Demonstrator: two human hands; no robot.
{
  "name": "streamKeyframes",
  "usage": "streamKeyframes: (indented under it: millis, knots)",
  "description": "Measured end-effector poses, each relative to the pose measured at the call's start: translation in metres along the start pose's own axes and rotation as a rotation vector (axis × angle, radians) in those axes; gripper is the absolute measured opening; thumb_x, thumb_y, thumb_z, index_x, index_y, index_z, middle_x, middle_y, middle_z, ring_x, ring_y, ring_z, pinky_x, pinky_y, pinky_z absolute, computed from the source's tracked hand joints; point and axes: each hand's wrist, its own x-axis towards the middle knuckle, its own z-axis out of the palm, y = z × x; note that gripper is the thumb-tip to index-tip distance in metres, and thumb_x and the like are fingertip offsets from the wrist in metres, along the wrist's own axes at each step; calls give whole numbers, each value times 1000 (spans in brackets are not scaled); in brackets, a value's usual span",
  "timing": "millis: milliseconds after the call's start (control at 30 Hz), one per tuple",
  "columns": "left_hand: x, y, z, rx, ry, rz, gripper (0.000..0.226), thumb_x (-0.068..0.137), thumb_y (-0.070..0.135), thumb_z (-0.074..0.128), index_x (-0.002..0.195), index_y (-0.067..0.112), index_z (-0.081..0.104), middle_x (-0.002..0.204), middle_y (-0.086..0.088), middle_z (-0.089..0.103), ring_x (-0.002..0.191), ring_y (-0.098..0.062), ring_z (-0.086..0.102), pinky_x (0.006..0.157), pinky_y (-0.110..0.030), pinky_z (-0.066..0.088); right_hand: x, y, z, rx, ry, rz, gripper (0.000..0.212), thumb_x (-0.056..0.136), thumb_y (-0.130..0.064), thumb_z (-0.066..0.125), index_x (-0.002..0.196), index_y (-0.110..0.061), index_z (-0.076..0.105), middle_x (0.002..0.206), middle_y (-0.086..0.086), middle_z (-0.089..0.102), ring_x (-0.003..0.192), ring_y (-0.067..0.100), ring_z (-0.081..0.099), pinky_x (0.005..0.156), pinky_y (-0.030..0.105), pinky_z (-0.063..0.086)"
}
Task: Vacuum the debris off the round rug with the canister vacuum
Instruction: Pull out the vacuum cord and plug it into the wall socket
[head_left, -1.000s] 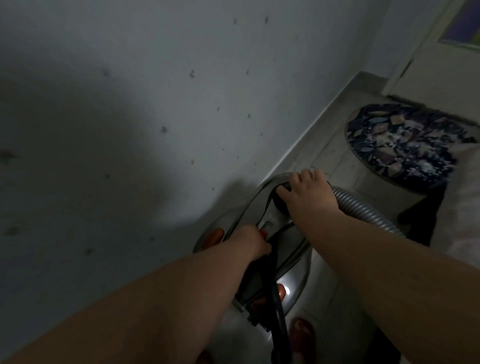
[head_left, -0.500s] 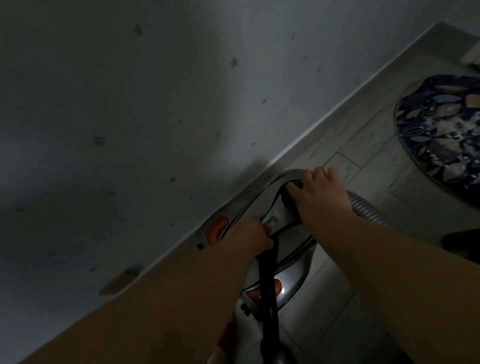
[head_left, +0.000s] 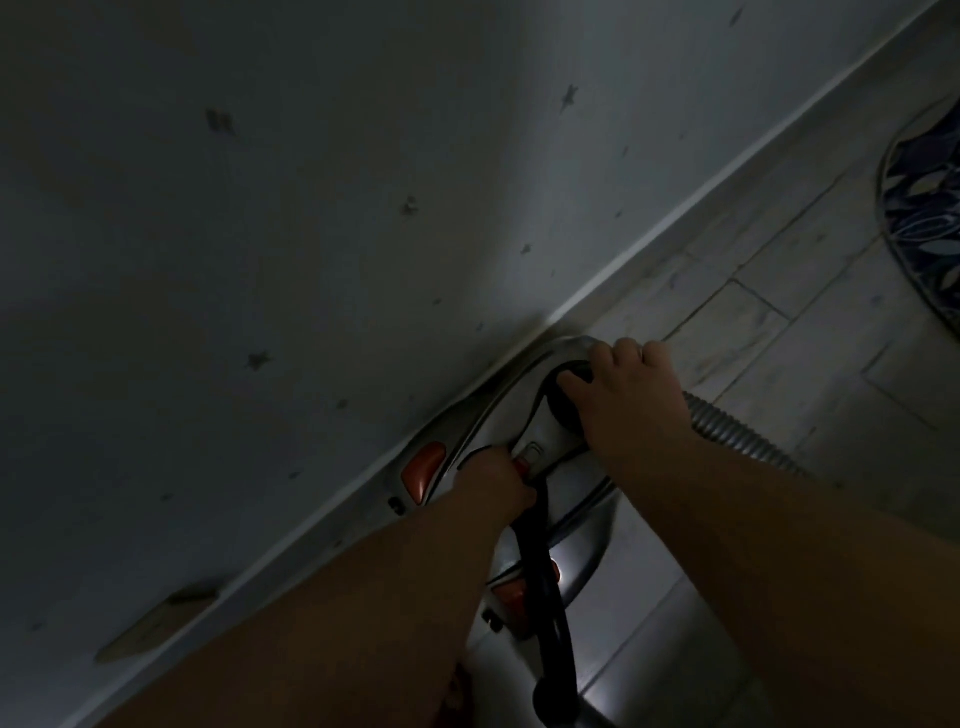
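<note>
The left hand (head_left: 493, 486) curls tightly around the top handle of the silver canister vacuum (head_left: 587, 545), which sits on the floor (head_left: 779, 322) against the baseboard (head_left: 675, 221). Farther on, the right hand (head_left: 626, 395) grips its black hose socket. The round rug (head_left: 922, 208) lies well beyond.

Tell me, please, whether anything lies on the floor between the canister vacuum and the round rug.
Nothing visible does: only bare floor tiles lie between the canister vacuum and the round rug at the right edge. The grey hose runs off beside that stretch.
</note>
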Motion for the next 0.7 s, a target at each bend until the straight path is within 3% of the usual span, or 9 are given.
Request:
streamKeyframes:
  millis: [100, 233, 400, 567, 633, 700]
  knots:
    - [17, -4, 7, 14, -31, 9, 54, 83, 19, 67, 129, 2, 45, 129, -15, 52, 116, -27, 53, 94, -32, 47, 9, -2, 13, 18, -25, 3, 42, 97, -37, 45, 138, -28, 41, 124, 7, 43, 111, 26, 41, 93, 38, 30]
    - [31, -7, 15, 64, -36, 19, 54, 82, 21, 67, 128, 2, 45, 127, -14, 53, 113, -26, 54, 86, -29, 46, 12, -1, 27, 37, -40, 18, 44, 95, -37, 50, 137, -30, 40, 124, 6, 43, 110, 25, 42, 90, 36, 30]
    - [37, -7, 18, 37, -27, 26, 52, 82, 19, 65, 127, 1, 45, 126, -15, 53, 113, -27, 54, 86, -30, 47, 17, 0, 33, 58, -39, 31, 53, 94, -39, 52, 143, -30, 34, 131, 7, 41, 116, 27, 41, 97, 38, 30]
    - [36, -10, 18, 0, -36, 42, 78, 84, 23, 68, 145, 5, 23, 141, -14, 43, 125, -26, 46, 95, -29, 43, 13, -2, 34, 91, -33, 56, 51, 97, -38, 46, 145, -27, 32, 136, 8, 42, 121, 29, 42, 104, 42, 26]
    - [32, -12, 16, -4, -48, 42, 89, 83, 25, 69, 149, 7, 12, 146, -14, 38, 129, -26, 43, 99, -30, 41, 5, -5, 32, 129, -38, 70, 52, 97, -38, 46, 146, -24, 33, 141, 10, 40, 128, 32, 39, 112, 47, 19]
    - [24, -15, 15, 43, -39, 53, 91, 83, 25, 70, 149, 6, 11, 145, -14, 39, 128, -25, 45, 100, -30, 42, -7, -8, 30, 154, -41, 64, 57, 96, -38, 49, 148, -24, 31, 151, 12, 30, 141, 38, 24, 116, 57, 3]
